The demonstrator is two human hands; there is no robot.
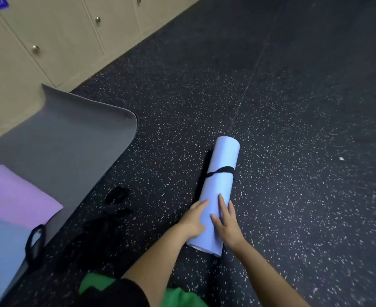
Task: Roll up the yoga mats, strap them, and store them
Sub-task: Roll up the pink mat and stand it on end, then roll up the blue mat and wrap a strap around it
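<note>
2 hands (209, 220), 1 strapped roll (219, 185)

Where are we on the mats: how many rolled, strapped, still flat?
Done: the light blue mat is rolled, with one black strap around its far half. In hand: the left hand and right hand press on its near, unstrapped end. Left: the grey mat lies flat with the purple mat on it; loose straps wait on the floor. Nothing stored.
</note>
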